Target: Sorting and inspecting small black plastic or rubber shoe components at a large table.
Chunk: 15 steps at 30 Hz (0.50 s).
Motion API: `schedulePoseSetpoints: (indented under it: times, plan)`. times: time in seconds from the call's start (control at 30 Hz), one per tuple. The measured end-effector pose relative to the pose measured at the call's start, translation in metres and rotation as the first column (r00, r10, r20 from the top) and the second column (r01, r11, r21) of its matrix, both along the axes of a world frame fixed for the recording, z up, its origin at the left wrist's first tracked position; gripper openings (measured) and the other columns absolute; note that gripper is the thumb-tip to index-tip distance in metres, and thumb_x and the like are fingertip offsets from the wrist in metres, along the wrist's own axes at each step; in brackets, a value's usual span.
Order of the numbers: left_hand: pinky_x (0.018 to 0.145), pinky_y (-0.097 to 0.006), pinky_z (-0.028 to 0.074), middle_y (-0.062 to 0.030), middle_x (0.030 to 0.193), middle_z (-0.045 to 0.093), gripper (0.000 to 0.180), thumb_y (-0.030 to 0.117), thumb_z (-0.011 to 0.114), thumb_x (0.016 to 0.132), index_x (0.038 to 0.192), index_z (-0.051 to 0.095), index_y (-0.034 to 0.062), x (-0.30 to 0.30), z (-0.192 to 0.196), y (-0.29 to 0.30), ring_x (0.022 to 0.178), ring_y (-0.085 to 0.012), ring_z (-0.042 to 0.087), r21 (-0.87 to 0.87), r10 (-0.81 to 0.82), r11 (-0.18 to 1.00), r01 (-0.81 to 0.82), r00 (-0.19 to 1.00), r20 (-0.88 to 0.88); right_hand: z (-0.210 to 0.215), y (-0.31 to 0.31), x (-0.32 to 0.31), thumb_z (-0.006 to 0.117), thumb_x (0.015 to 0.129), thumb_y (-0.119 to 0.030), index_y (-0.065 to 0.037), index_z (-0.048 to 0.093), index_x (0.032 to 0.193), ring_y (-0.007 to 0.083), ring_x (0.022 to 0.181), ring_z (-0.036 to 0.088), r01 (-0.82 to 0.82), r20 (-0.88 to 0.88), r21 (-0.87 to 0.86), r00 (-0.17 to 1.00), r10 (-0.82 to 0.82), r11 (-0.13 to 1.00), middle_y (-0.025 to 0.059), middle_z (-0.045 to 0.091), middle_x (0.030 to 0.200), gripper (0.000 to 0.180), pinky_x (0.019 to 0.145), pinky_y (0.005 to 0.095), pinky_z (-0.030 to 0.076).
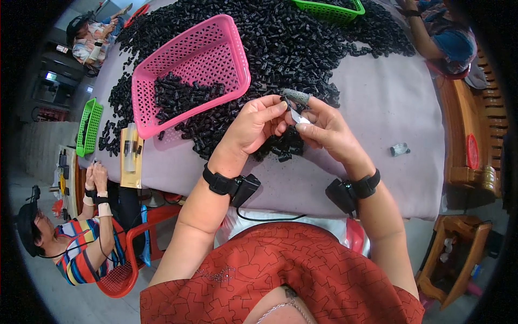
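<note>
Over the near edge of a heap of small black parts (286, 59), my two hands meet, fingertips close together. My left hand (253, 127) is closed in a pinch on a small black part (287, 101), mostly covered by the fingers. A small flat white piece (300, 118) is gripped between the thumb and fingers of my right hand (330, 132). Around the right index finger sits a grey textured finger cover (295, 96). Each wrist carries a black strap with a box. A few black parts (286, 146) lie on the cloth just below my hands.
A pink basket (189, 121), partly filled with black parts, stands left of my hands. Green baskets (89, 127) are at the left edge and far side. A yellow board (131, 181) and a grey roll (399, 149) lie on the table. Other people sit left, far left and far right.
</note>
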<state>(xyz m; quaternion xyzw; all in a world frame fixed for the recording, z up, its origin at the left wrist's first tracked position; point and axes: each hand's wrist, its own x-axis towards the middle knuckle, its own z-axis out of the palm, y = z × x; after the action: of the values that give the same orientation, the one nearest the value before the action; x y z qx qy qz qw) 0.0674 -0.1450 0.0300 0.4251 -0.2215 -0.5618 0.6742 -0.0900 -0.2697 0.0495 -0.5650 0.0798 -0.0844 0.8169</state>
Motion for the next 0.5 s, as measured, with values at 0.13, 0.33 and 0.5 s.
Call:
schedulePoseSetpoints:
  times: [0.13, 0.33, 0.5]
  plan:
    - [0.059, -0.021, 0.046, -0.0025, 0.077, 0.063, 0.016, 0.019, 0.055, 0.096, 0.098, 0.062, 0.0044, 0.0012, 0.002, 0.0002, 0.064, -0.0083, 0.057, -0.004, -0.047, 0.999, 0.047, 0.999, -0.027, -0.0024, -0.0011, -0.0001, 0.063, 0.089, -0.014, -0.005, 0.044, 0.135, 0.0029, 0.065, 0.045, -0.02, -0.014, -0.019, 1.0, 0.019, 1.0, -0.0033, 0.055, 0.081, 0.051, 0.052, 0.018, 0.034]
    - [0.06, -0.021, 0.045, -0.0018, 0.076, 0.062, 0.023, 0.026, 0.053, 0.097, 0.097, 0.062, 0.0049, -0.0001, 0.0019, 0.0018, 0.065, -0.0084, 0.056, -0.028, -0.072, 0.997, 0.071, 0.997, -0.028, 0.0011, -0.0011, -0.0012, 0.064, 0.088, -0.013, -0.005, 0.043, 0.136, 0.0031, 0.064, 0.045, -0.055, -0.036, 0.027, 0.998, 0.056, 0.998, -0.0028, 0.055, 0.08, 0.052, 0.052, 0.0181, 0.034]
    - [0.059, -0.022, 0.046, -0.0011, 0.075, 0.061, 0.023, 0.027, 0.053, 0.097, 0.097, 0.062, 0.0054, 0.0, -0.0006, 0.0014, 0.065, -0.0089, 0.057, -0.056, -0.095, 0.994, 0.091, 0.993, -0.073, 0.0043, -0.0002, -0.001, 0.064, 0.089, -0.013, -0.005, 0.044, 0.136, 0.0028, 0.063, 0.044, -0.049, -0.034, 0.05, 0.998, 0.05, 0.998, -0.0028, 0.056, 0.079, 0.052, 0.051, 0.018, 0.035]
